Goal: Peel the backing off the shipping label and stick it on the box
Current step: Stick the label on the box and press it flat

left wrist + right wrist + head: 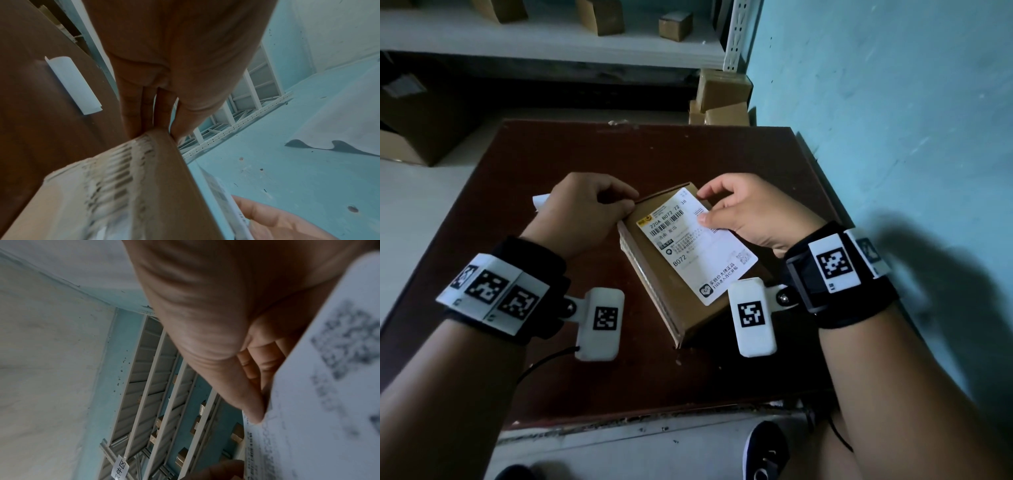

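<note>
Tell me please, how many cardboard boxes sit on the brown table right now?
1: the box at the table's middle, under the label, held by the left hand. None seems hidden.

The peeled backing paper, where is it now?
In the head view, the backing paper lies curled on the brown table, just left of the left hand, partly hidden behind it.

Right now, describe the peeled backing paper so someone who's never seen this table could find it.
Start at the dark brown table with the cardboard box in its middle. Left of the box, behind the left hand, lies the backing paper: a blank white strip curled into a loose roll, unlike the flat printed shipping label.
</note>
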{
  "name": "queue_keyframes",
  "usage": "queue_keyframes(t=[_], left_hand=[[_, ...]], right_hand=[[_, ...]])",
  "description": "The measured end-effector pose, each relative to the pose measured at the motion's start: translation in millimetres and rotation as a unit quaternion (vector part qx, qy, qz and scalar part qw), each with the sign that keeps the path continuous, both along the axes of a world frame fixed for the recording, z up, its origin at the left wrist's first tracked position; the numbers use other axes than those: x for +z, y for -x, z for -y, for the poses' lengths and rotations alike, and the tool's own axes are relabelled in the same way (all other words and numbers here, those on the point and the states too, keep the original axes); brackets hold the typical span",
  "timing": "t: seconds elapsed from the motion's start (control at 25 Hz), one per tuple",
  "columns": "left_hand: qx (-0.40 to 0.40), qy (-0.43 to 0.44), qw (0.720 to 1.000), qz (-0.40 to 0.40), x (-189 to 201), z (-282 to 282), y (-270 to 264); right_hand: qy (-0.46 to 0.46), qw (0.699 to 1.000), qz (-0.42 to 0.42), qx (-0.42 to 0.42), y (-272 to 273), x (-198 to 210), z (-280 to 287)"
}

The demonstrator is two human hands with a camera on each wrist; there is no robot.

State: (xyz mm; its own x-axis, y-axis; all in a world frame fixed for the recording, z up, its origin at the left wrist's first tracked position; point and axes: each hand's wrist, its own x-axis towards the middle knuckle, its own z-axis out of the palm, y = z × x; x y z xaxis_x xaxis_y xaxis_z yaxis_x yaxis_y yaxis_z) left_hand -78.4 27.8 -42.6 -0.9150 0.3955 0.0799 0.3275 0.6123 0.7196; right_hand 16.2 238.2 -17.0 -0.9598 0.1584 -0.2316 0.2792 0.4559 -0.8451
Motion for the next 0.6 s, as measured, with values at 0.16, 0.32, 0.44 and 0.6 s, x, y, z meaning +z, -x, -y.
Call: queue_keyframes(t=[0.16, 0.32, 0.44, 0.6], left_hand=[[-0.012, 0.015, 1.0, 0.011, 3.2, -0.7, -2.9], [-0.01, 0.021, 1.0, 0.003, 1.8, -2.0, -2.6], [-0.015, 0.023, 1.0, -0.003, 0.6, -1.9, -1.9], [-0.015, 0.018, 1.0, 0.0, -0.1, -1.9, -1.3]], right_hand=[[-0.012, 1.0, 0.002, -0.013, 3.1, -1.5, -0.3], [-0.017, 0.999, 0.002, -0.032, 7.0, -5.3, -1.1], [-0.036, 0.999, 0.004, -0.039, 9.6, -6.3, -0.5], [-0.052, 0.998, 0.014, -0.037, 10.5, -4.1, 1.8]])
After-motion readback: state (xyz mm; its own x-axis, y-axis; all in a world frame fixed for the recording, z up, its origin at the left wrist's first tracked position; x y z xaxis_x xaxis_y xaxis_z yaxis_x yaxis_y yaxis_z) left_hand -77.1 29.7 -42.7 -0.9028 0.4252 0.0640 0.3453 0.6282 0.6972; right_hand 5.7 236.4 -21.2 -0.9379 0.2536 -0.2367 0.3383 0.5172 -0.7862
